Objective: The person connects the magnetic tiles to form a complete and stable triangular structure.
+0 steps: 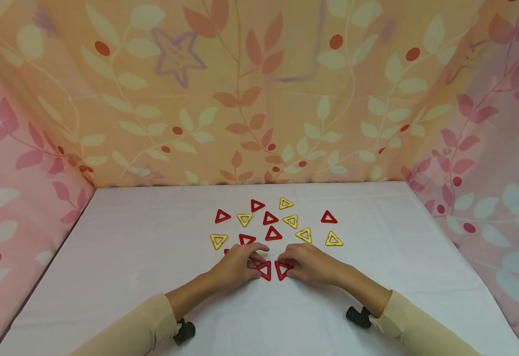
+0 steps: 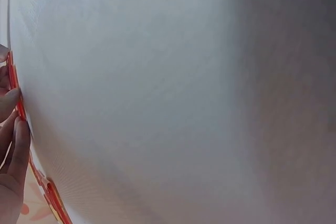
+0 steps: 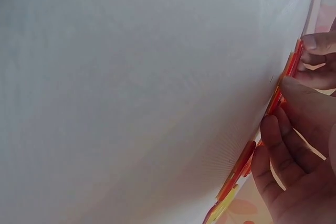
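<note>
white table (image 1: 130, 257) under leafy cloth walls. left hand (image 1: 237, 264) pinches one red triangle (image 1: 265, 270), right hand (image 1: 308, 264) pinches another (image 1: 281, 269), edges nearly touching, probably to join them; loose triangles (image 1: 286, 220) lie behind.

A white table (image 1: 130, 277) carries loose triangles, well apart from each other: five yellow ones, among them one (image 1: 218, 241) at the left and one (image 1: 333, 240) at the right, and red ones such as that (image 1: 328, 217) farthest right. Leaf-patterned cloth (image 1: 259, 89) walls three sides.
</note>
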Available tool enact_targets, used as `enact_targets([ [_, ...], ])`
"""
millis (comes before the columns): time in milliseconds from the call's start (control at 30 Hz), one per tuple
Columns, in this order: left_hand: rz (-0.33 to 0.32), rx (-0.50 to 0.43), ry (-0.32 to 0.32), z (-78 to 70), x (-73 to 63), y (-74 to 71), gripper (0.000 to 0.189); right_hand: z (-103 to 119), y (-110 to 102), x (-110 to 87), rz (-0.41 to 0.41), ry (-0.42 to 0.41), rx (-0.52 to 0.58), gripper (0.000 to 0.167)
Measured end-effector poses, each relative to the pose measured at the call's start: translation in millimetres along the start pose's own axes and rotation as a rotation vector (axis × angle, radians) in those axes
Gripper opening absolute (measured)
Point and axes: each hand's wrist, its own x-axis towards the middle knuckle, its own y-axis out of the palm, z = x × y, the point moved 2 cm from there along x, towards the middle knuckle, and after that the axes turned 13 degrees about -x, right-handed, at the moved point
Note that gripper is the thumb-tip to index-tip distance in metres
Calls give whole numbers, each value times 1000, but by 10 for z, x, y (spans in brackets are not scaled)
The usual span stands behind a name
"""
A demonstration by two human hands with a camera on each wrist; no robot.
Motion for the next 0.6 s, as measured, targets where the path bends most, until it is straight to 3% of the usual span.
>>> enact_targets([
  [333, 3, -5, 34, 5, -9, 8, 48, 8, 24, 22, -2, 8, 5, 36],
  [600, 3, -14, 25, -1, -9, 7, 47, 23, 12, 39, 6, 11, 13, 35],
])
